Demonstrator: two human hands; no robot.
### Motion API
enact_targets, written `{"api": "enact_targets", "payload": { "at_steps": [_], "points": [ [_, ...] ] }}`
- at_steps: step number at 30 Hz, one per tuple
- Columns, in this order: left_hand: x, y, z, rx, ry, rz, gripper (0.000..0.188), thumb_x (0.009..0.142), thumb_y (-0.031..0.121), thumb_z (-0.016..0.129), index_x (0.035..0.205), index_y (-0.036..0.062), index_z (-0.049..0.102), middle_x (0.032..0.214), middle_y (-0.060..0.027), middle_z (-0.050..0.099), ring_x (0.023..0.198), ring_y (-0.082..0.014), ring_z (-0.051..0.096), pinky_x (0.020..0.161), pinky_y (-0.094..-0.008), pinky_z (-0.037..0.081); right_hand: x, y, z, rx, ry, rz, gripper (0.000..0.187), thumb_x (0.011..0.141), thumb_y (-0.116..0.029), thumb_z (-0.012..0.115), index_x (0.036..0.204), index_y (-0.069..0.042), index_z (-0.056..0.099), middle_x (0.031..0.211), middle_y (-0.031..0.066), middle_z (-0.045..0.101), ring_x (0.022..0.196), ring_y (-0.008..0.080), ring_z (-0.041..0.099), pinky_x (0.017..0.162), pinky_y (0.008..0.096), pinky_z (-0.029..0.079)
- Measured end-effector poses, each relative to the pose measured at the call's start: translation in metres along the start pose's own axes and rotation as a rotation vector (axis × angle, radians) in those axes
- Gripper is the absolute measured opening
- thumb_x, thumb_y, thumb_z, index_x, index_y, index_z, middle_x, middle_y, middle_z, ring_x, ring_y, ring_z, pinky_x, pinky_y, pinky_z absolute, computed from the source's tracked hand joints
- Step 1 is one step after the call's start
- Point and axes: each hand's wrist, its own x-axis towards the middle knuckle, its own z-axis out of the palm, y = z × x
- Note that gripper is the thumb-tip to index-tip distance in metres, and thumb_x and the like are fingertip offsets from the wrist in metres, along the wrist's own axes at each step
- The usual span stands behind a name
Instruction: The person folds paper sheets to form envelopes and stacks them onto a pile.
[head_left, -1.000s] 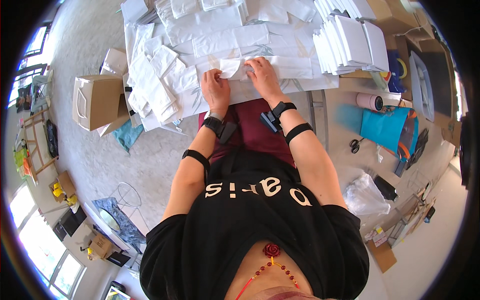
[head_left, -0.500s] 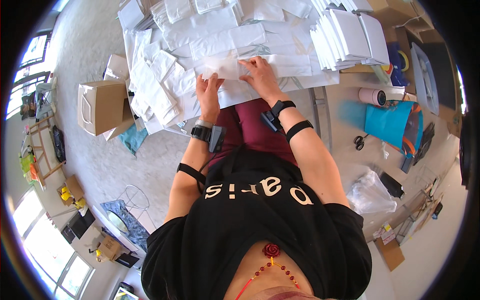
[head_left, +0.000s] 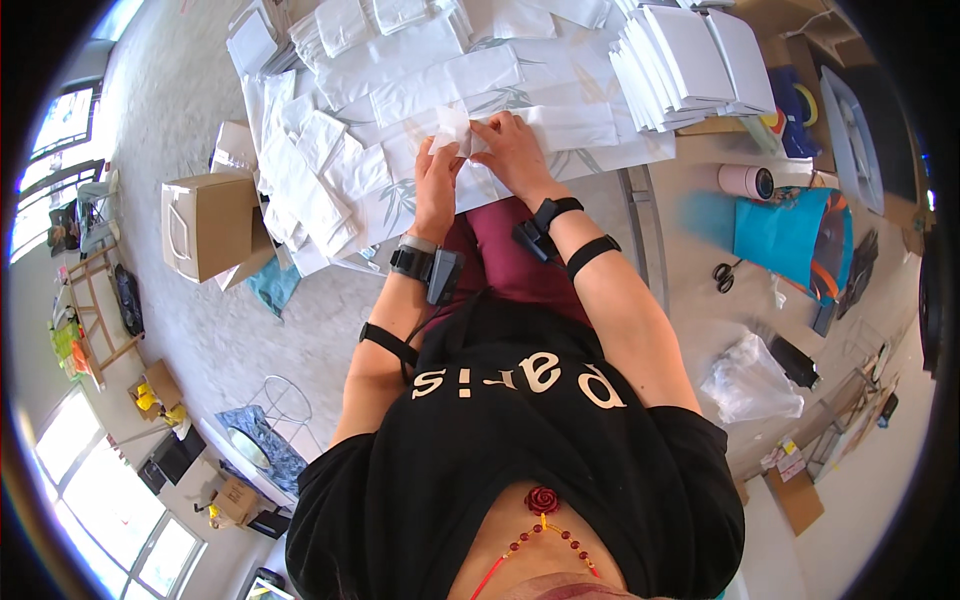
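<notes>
A long, thin white sheet (head_left: 575, 128), slightly see-through, lies across the near part of the table. Its left end is lifted and turned over toward the right, pinched by my left hand (head_left: 437, 190) between thumb and fingers. My right hand (head_left: 515, 155) is close beside it, fingers bent and thumb drawn in, gripping the sheet at the fold. Just beyond, another flat white strip (head_left: 450, 85) lies parallel. To the left is a loose heap of folded white pieces (head_left: 310, 185).
Thick stacks of folded white pieces (head_left: 690, 60) stand at the table's right end. A cardboard box (head_left: 207, 230) sits on the floor at left. On the right are a pink bottle (head_left: 745, 181), a blue bag (head_left: 780, 240), black scissors (head_left: 724, 277) and a clear plastic bag (head_left: 750, 380).
My left hand has moved right, closer to the right hand, bringing the sheet's left end up and over. The right hand has shifted slightly left and stays at the sheet.
</notes>
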Motion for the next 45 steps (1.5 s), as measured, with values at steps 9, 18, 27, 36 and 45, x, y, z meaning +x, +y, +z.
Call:
{"api": "enact_targets", "payload": {
  "at_steps": [9, 18, 27, 36, 45],
  "points": [
    [0.015, -0.010, 0.005, 0.374, 0.064, 0.013, 0.021, 0.099, 0.018, 0.061, 0.112, 0.0011, 0.061, 0.094, -0.0044, 0.063, 0.090, -0.0113, 0.059, 0.085, -0.0303, 0.051, 0.000, 0.001, -0.005, 0.073, -0.050, 0.030, 0.061, 0.083, -0.016, 0.081, 0.140, -0.011, 0.061, 0.122, 0.0122, 0.061, 0.118, 0.0347, 0.057, 0.102, 0.0441, 0.049],
    [-0.003, -0.002, 0.054, 1.032, -0.036, 0.163, 0.049, 0.090, 0.036, 0.076, 0.118, -0.0017, 0.061, 0.115, -0.0200, 0.070, 0.105, -0.0314, 0.067, 0.092, -0.0420, 0.052, -0.025, 0.023, -0.055, 0.770, 0.165, 0.587, 0.036, 0.102, -0.007, 0.056, 0.135, 0.006, 0.058, 0.106, 0.0201, 0.074, 0.092, 0.0261, 0.075, 0.084, 0.0378, 0.060],
    [0.000, -0.006, 0.042, 0.719, -0.028, 0.067, 0.046, 0.102, 0.027, 0.065, 0.133, -0.0047, 0.054, 0.128, -0.0204, 0.066, 0.115, -0.0262, 0.064, 0.099, -0.0376, 0.050, -0.022, 0.025, -0.052, 0.419, 0.228, 0.566, 0.041, 0.092, -0.008, 0.072, 0.130, 0.003, 0.061, 0.104, 0.0167, 0.075, 0.089, 0.0270, 0.074, 0.080, 0.0377, 0.059],
    [-0.003, -0.011, 0.026, 0.446, 0.042, 0.036, 0.047, 0.107, 0.025, 0.060, 0.139, -0.0079, 0.049, 0.140, -0.0205, 0.059, 0.131, -0.0234, 0.056, 0.110, -0.0331, 0.042, -0.007, 0.004, -0.036, 0.145, 0.281, 0.121, 0.035, 0.085, 0.002, 0.070, 0.119, -0.002, 0.063, 0.113, 0.0155, 0.063, 0.105, 0.0355, 0.064, 0.091, 0.0455, 0.053],
    [0.033, -0.004, 0.010, 0.855, 0.015, 0.214, 0.032, 0.100, 0.021, 0.065, 0.123, -0.0005, 0.067, 0.119, -0.0123, 0.071, 0.116, -0.0202, 0.065, 0.098, -0.0363, 0.052, -0.007, 0.012, -0.014, 0.224, 0.106, 0.186, 0.031, 0.083, 0.002, 0.072, 0.113, -0.005, 0.069, 0.112, 0.0148, 0.063, 0.106, 0.0371, 0.064, 0.091, 0.0443, 0.053]
  ]
}}
